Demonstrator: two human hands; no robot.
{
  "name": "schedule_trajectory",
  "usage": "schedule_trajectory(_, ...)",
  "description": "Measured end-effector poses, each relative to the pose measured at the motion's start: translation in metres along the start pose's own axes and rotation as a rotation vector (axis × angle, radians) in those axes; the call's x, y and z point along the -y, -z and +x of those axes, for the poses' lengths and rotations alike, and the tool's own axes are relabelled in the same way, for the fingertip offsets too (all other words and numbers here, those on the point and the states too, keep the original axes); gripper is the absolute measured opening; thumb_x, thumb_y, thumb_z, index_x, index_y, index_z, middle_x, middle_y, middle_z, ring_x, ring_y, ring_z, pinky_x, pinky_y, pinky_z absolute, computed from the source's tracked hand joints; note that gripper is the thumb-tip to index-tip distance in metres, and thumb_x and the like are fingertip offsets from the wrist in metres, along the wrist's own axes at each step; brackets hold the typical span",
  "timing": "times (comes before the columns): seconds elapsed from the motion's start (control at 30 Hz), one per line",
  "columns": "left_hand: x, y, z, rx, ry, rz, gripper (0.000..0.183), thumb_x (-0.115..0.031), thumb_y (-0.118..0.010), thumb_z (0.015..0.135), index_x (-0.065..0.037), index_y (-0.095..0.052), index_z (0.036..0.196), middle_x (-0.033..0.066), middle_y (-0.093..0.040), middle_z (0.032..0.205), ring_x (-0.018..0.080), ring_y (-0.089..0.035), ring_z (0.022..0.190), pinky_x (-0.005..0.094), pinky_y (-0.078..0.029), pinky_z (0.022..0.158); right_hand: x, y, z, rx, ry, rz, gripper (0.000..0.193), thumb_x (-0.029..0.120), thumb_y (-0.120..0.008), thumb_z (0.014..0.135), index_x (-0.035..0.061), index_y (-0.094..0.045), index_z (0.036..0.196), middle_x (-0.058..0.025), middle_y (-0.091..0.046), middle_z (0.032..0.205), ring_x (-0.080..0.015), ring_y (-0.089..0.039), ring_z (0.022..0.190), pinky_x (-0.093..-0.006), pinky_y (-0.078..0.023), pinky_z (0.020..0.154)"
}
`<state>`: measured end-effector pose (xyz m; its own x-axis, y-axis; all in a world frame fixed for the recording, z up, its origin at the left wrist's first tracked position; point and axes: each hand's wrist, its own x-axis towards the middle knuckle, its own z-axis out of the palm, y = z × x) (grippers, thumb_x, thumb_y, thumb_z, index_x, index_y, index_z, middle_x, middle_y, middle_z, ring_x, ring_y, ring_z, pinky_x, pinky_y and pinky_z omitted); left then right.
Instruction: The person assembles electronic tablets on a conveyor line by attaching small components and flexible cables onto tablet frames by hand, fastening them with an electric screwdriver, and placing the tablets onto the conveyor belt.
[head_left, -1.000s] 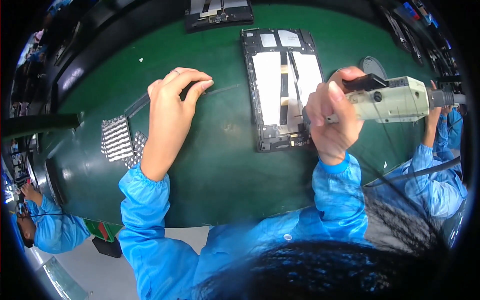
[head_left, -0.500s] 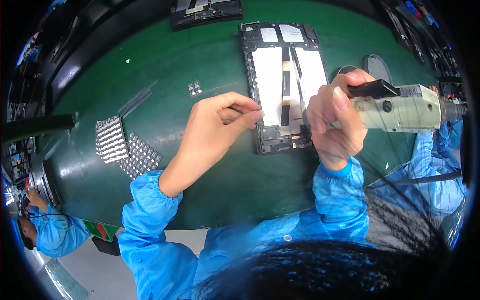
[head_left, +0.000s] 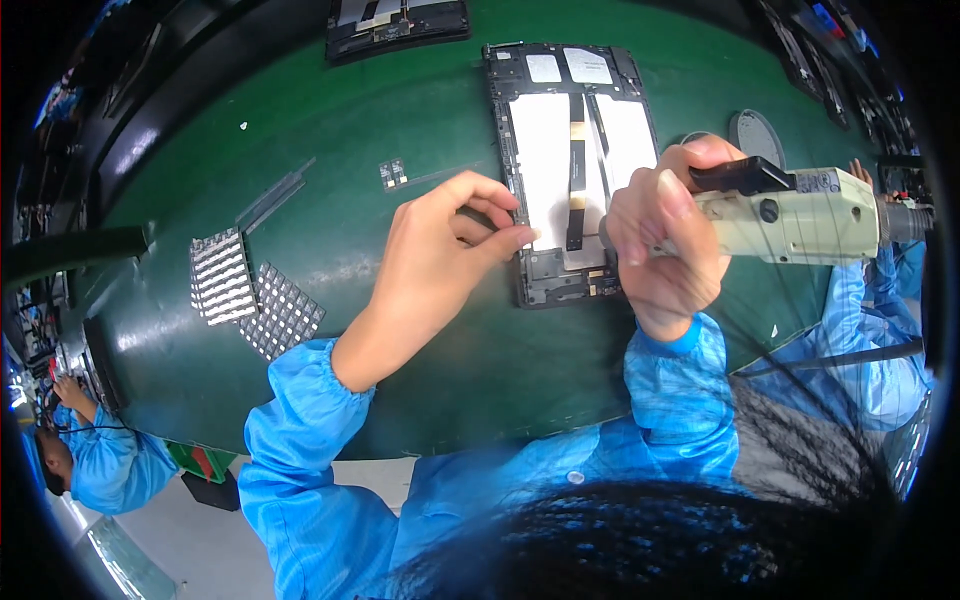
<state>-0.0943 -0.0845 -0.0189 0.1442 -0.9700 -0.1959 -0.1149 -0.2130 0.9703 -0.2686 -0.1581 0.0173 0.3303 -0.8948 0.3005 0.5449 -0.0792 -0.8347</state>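
The opened tablet (head_left: 545,170) lies on the table (head_left: 480,365), long axis running forward, between the left hand (head_left: 435,245), curled at its left edge, any pinch impossible to tell, and the right hand (head_left: 668,245), overlapping its right side and clasping a power tool (head_left: 815,222).

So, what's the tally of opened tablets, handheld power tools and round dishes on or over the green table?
Opened tablets: 2
Power tool: 1
Round dishes, one partly hidden: 2
Total: 5
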Motion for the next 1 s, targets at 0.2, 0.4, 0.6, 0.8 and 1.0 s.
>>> schedule_trajectory(0.2,0.001,0.004,0.004,0.068,0.137,-0.173,0.025,0.003,-0.075,0.083,0.001,-0.056,0.099,0.0075,-0.061,0.094,0.0129,-0.067,0.077,0.0251,-0.057,0.065,-0.016,-0.02,0.008,0.009,0.025,-0.06,0.029,0.004,-0.056,0.092,0.01,-0.047,0.119,-0.0013,-0.04,0.069,-0.0124,-0.039,0.047,-0.0281,-0.033,0.043)
schedule_trajectory(0.4,0.008,0.005,0.006,0.064,0.14,-0.197,0.028,-0.005,-0.08,0.079,0.004,-0.059,0.095,0.0097,-0.064,0.089,0.0124,-0.067,0.074,0.025,-0.051,0.062,-0.031,-0.028,0.011,0.004,0.023,-0.141,0.029,0.004,-0.057,0.093,0.0103,-0.047,0.119,-0.0027,-0.041,0.067,-0.013,-0.039,0.047,-0.0287,-0.034,0.042)
schedule_trajectory(0.6,0.007,0.011,0.002,0.052,0.097,-0.112,0.032,-0.012,-0.082,0.077,0.003,-0.059,0.093,0.0098,-0.064,0.087,0.0119,-0.065,0.069,0.0267,-0.049,0.059,-0.034,-0.038,0.005,-0.01,-0.014,-0.193,0.028,0.004,-0.056,0.094,0.0103,-0.047,0.12,-0.0028,-0.042,0.07,-0.013,-0.039,0.047,-0.028,-0.034,0.042)
schedule_trajectory(0.8,0.007,0.011,0.0,0.046,0.053,-0.11,0.033,-0.015,-0.082,0.077,0.003,-0.059,0.093,0.0103,-0.064,0.084,0.0129,-0.065,0.067,0.0271,-0.048,0.059,-0.038,-0.034,0.004,0.016,0.007,-0.254,0.028,0.003,-0.055,0.095,0.0105,-0.047,0.12,-0.003,-0.042,0.071,-0.0127,-0.04,0.048,-0.0278,-0.033,0.042)
schedule_trajectory(1.0,0.005,0.012,0.001,0.045,0.067,-0.079,0.034,-0.016,-0.083,0.076,0.003,-0.059,0.092,0.0104,-0.066,0.081,0.0135,-0.065,0.066,0.0278,-0.048,0.059,-0.038,-0.037,0.007,0.028,-0.012,-0.239,0.027,0.003,-0.055,0.095,0.0104,-0.046,0.119,-0.0034,-0.042,0.068,-0.0127,-0.04,0.046,-0.0279,-0.032,0.042)
